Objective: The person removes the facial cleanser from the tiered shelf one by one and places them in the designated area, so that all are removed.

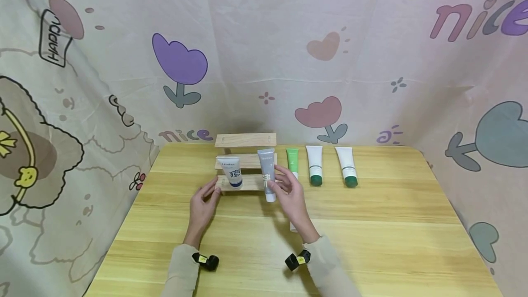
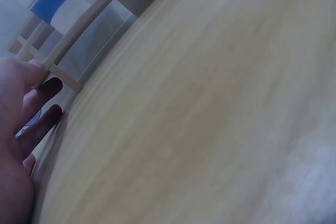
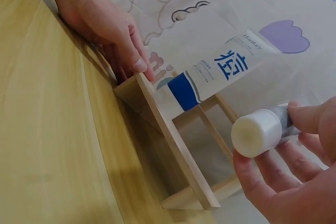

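A small three-tier wooden rack [image 1: 252, 182] stands on the table. My left hand [image 1: 203, 206] holds the left end of its lowest tier, thumb on the edge and some fingers beneath or behind. On that tier a white squeeze tube [image 3: 210, 74] with a blue cap stands cap down, leaning back a little. My right hand [image 1: 292, 196] grips a grey squeeze tube [image 1: 267, 162], its white cap [image 3: 257, 132] pointing down, in front of the rack's right end. In the right wrist view the thumb and fingers wrap the tube just above the cap.
Right of the rack lie a green tube [image 1: 292, 157], partly hidden by my right hand, and two white tubes with green caps, one nearer [image 1: 315, 157] and one farther right [image 1: 345, 157]. A white end [image 1: 293, 228] shows under my right wrist. A printed cloth [image 1: 255, 58] hangs behind.
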`<state>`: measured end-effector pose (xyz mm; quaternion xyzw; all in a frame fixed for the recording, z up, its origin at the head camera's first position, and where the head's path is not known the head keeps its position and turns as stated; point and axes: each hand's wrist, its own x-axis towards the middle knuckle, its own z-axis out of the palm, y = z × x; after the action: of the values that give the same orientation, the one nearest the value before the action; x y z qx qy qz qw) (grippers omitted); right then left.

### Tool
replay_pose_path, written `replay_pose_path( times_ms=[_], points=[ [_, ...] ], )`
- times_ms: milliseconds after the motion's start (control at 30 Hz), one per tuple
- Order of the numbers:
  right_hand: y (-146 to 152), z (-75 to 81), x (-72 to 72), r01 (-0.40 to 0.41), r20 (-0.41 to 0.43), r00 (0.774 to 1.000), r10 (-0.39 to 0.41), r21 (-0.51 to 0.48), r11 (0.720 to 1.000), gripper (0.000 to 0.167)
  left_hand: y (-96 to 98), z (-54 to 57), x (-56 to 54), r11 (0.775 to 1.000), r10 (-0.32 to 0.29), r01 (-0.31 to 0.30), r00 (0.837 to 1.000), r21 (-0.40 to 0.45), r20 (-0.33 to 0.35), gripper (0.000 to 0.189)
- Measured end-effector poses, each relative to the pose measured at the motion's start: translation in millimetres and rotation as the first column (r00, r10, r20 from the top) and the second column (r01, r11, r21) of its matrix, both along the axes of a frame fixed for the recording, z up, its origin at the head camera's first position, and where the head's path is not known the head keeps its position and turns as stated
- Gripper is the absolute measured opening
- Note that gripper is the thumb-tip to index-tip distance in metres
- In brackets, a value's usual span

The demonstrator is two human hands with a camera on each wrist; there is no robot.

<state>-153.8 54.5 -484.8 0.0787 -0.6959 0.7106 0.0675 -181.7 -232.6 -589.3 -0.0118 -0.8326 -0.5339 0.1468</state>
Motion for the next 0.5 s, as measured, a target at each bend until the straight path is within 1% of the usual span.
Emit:
replay_pose_path(
  times_ms=[167,367,500],
  points=[
    [6.7,-21.8,-4.3,0.005,-0.009,1.000,-0.005,-0.021,1.000,0.052,-0.1,-0.6,-0.5,1.000,0.006,-0.006,1.000,-0.003,-0.001,0.038],
    [17.6,-28.8,0.0,-0.002,-0.058,0.998,0.001,-0.025,1.000,0.054,0.5,-0.8,-0.2,1.000,0.012,-0.012,1.000,-0.006,-0.008,0.038],
    [25.5,-30.2,3.4,0.013,-0.076,0.997,-0.014,-0.016,1.000,0.055,1.6,-0.4,0.1,1.000,0.013,-0.013,1.000,-0.002,-0.018,0.037]
  ],
)
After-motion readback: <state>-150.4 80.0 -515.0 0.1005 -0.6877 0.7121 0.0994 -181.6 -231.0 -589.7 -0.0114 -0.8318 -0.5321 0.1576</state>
